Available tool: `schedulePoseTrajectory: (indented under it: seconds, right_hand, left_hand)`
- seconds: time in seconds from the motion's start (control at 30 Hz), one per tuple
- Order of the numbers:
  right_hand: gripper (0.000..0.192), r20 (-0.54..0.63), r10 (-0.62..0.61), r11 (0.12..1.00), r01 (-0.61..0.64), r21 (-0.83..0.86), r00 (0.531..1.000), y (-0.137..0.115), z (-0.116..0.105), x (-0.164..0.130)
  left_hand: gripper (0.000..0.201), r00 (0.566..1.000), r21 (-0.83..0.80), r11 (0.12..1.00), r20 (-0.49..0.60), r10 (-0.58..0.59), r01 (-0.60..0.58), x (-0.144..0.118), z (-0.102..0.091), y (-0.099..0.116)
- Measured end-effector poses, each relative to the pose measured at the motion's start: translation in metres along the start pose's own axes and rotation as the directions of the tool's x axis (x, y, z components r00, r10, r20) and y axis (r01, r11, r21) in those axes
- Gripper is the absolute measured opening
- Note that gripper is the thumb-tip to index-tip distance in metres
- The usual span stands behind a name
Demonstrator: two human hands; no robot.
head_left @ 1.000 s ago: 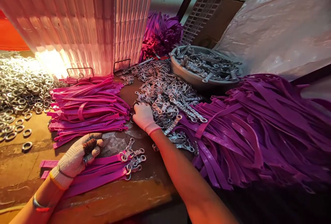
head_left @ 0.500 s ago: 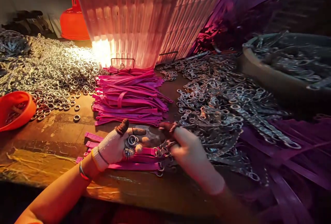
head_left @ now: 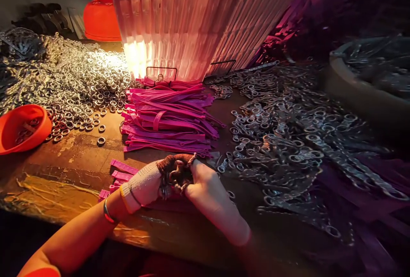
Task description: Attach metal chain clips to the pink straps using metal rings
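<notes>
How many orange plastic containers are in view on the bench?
2: an orange bowl at the left edge beside the loose rings, and an orange container at the back, partly hidden behind the ribbed stack.

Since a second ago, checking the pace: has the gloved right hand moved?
Yes. The gloved right hand came back from the pile of metal links to the left hand, below the pink strap stack.

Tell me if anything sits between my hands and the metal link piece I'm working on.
Nothing visible does. The left hand and right hand already meet around the metal link piece, above the pink straps near the table edge.
</notes>
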State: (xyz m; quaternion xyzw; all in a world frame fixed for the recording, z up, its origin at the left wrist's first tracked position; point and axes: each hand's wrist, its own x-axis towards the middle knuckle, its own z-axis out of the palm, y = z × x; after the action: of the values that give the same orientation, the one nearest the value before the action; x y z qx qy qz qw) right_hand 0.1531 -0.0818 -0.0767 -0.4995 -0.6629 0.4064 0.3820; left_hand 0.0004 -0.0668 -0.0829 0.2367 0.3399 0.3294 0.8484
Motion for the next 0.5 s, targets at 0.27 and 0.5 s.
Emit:
schedulePoseTrajectory:
  seconds: [0.27, 0.5]
  right_hand:
    - [0.035, -0.056, 0.001, 1.0, 0.001, 0.03, 0.998, 0.008, -0.013, -0.008]
    - [0.035, 0.185, -0.53, 0.447, 0.458, -0.768, 0.828, 0.009, -0.021, -0.024]
  left_hand:
    - [0.036, 0.99, 0.558, 0.829, -0.083, 0.11, -0.046, -0.015, 0.003, 0.014]
    - [0.026, 0.975, 0.303, 0.927, -0.036, -0.219, 0.22, -0.008, 0.002, 0.007]
